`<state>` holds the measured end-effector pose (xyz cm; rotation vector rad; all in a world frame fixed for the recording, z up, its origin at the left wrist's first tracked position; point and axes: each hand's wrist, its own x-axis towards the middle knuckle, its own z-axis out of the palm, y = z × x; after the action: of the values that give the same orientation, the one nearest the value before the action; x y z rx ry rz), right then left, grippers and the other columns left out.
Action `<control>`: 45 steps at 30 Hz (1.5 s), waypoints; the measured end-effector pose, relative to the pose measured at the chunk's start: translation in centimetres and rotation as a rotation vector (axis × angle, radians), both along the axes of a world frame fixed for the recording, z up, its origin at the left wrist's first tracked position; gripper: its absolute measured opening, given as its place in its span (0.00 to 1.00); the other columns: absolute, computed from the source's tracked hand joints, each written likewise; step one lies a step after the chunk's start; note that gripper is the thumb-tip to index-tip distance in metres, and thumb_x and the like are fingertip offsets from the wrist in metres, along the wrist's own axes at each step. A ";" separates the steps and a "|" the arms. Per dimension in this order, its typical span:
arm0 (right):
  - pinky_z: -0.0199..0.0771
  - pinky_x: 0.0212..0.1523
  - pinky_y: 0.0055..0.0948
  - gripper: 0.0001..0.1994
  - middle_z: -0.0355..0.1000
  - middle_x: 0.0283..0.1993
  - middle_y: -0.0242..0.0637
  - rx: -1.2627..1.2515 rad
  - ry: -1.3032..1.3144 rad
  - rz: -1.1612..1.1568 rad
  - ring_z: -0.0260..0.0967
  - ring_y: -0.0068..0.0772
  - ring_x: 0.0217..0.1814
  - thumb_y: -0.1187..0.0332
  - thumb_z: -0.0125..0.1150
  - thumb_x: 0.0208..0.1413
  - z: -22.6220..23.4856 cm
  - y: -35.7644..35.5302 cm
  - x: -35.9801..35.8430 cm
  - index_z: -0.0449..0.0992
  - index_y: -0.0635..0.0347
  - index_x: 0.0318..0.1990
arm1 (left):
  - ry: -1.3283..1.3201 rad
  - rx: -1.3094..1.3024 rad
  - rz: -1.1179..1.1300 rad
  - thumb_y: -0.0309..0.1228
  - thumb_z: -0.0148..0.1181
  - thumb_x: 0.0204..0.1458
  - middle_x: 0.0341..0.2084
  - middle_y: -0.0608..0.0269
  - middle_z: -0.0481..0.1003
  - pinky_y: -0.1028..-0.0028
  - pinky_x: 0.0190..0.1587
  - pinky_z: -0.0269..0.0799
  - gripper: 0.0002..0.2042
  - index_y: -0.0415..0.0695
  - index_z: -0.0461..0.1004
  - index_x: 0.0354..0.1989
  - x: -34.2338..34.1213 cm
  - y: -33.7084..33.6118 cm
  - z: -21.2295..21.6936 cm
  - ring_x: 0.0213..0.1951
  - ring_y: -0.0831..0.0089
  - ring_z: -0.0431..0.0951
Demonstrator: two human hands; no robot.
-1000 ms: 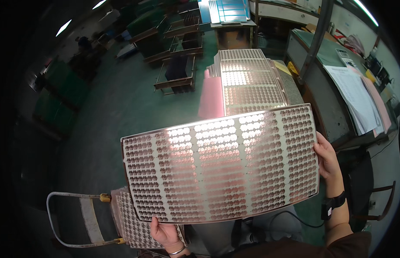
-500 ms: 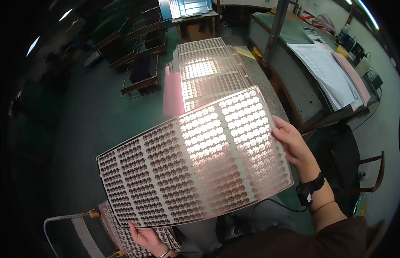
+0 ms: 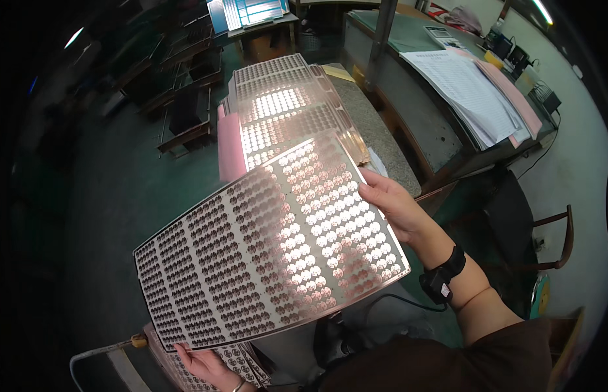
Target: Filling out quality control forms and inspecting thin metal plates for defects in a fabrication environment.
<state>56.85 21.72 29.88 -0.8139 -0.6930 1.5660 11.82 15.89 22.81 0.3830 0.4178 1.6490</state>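
A large, thin circuit board panel (image 3: 252, 228) with rows of round coppery pads is held up before me, tilted and higher at its right end. My right hand (image 3: 392, 202) grips its right edge, thumb on the front face and fingers behind. At the lower left corner my left hand (image 3: 206, 366) is closed on the bottom edge, its thumb tip showing in front. Light glares off the pads on the right half. Below my left hand lies a stack of similar panels (image 3: 242, 362), mostly hidden by the held one.
Beyond the held panel, more panels (image 3: 284, 98) are piled on a speckled table (image 3: 389, 140), a pink sheet (image 3: 231, 147) at their left side. A desk with papers (image 3: 454, 91) stands right, near a chair (image 3: 552, 242). A metal-framed cart (image 3: 101, 356) is lower left; racks (image 3: 186, 117) stand farther off.
The held panel has shifted left in the view and its tilt has changed, so the bright glare sits differently on the pads. The surroundings have shifted left too. Both hands keep their hold.
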 end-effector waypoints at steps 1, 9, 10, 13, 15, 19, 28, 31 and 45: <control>0.71 0.49 0.25 0.25 0.64 0.54 0.43 0.009 0.000 0.018 0.68 0.27 0.50 0.68 0.49 0.57 -0.3 0.2 -0.8 0.53 0.69 0.60 | 0.074 -0.174 0.295 0.31 0.48 0.57 0.42 0.51 0.72 0.63 0.53 0.66 0.12 0.36 0.70 0.44 3.0 0.9 1.5 0.46 0.65 0.71; 0.69 0.52 0.36 0.19 0.65 0.52 0.42 -0.098 0.246 0.126 0.67 0.35 0.51 0.69 0.45 0.59 -2.8 -1.3 -7.8 0.57 0.63 0.57 | 0.213 -0.232 0.043 0.23 0.49 0.54 0.53 0.53 0.62 0.64 0.57 0.60 0.24 0.38 0.51 0.59 17.0 1.6 6.0 0.54 0.65 0.64; 0.68 0.52 0.37 0.19 0.65 0.52 0.43 -0.149 0.175 0.231 0.67 0.36 0.51 0.68 0.45 0.60 -3.4 -1.3 -7.1 0.57 0.62 0.57 | 0.218 -0.226 -0.002 0.21 0.49 0.53 0.54 0.53 0.60 0.65 0.57 0.60 0.26 0.38 0.49 0.60 16.0 1.6 6.2 0.54 0.65 0.64; 0.70 0.50 0.36 0.22 0.66 0.52 0.46 -0.155 0.293 0.128 0.68 0.38 0.51 0.64 0.43 0.61 -2.3 -0.8 -3.9 0.54 0.62 0.60 | 0.336 -0.133 -0.096 0.23 0.52 0.52 0.51 0.54 0.63 0.66 0.55 0.62 0.25 0.37 0.52 0.58 12.1 1.5 5.7 0.52 0.67 0.66; 0.72 0.49 0.33 0.24 0.65 0.52 0.49 -0.038 0.324 0.318 0.68 0.37 0.51 0.62 0.43 0.61 -1.0 -0.1 -2.0 0.52 0.62 0.61 | 0.359 -0.135 -0.186 0.24 0.54 0.51 0.50 0.56 0.65 0.68 0.54 0.63 0.25 0.37 0.54 0.57 9.6 1.4 5.4 0.51 0.68 0.67; 0.70 0.50 0.28 0.26 0.65 0.52 0.42 -0.068 -0.029 0.318 0.67 0.30 0.51 0.67 0.51 0.57 -1.8 0.3 -3.7 0.51 0.63 0.61 | 0.545 -0.165 -0.318 0.31 0.56 0.51 0.46 0.60 0.68 0.73 0.49 0.65 0.24 0.36 0.58 0.55 9.1 1.3 5.5 0.46 0.71 0.70; 0.69 0.52 0.32 0.27 0.63 0.55 0.41 -0.015 0.186 0.131 0.65 0.31 0.53 0.72 0.53 0.55 -2.6 0.1 -6.8 0.50 0.60 0.61 | -0.042 0.061 -0.056 0.57 0.31 0.56 0.59 0.49 0.56 0.55 0.60 0.53 0.34 0.49 0.43 0.65 9.3 0.7 4.0 0.59 0.58 0.59; 0.66 0.55 0.38 0.26 0.62 0.56 0.43 -0.037 0.251 0.064 0.62 0.35 0.57 0.73 0.52 0.55 -3.2 -1.0 -9.6 0.51 0.61 0.60 | -0.046 -0.054 -0.034 0.45 0.42 0.57 0.59 0.61 0.57 0.58 0.61 0.51 0.26 0.48 0.51 0.62 12.6 -1.3 2.0 0.60 0.64 0.56; 0.57 0.61 0.40 0.16 0.62 0.57 0.42 -0.078 0.321 -0.671 0.58 0.37 0.60 0.67 0.41 0.61 -7.4 0.1 11.4 0.63 0.67 0.53 | 0.151 -0.353 0.017 0.33 0.42 0.60 0.48 0.59 0.69 0.71 0.50 0.68 0.16 0.39 0.60 0.54 9.5 -1.6 1.6 0.47 0.72 0.71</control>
<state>68.29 21.84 22.47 -0.7278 -0.0970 1.0727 21.32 14.34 24.45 0.2394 0.8138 1.5301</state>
